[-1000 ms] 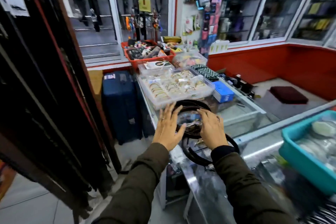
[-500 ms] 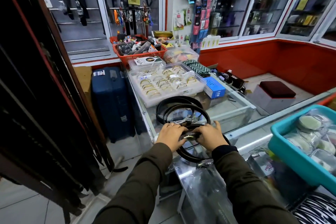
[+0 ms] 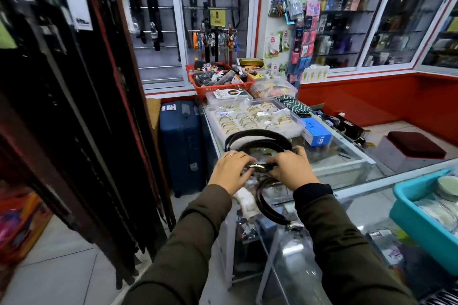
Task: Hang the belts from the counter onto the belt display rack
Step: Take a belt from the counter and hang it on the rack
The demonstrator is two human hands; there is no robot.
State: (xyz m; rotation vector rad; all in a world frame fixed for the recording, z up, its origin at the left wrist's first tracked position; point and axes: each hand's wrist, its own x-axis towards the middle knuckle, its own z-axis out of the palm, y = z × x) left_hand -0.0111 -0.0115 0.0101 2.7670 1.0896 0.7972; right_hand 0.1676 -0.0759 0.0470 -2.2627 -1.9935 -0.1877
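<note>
While both hands' grip, left hand [image 3: 231,168] and right hand [image 3: 290,168], closes on the buckle [image 3: 257,166], the coiled belts [image 3: 257,140] near the worktop's [image 3: 347,156] left edge look limp, light, likely to uncoil.

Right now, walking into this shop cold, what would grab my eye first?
Two hands, left hand and right hand, clasp a buckle among coiled black belts on the glass counter. Behind them sits a clear tray of gold bangles; dark hanging belts fill the left.
</note>
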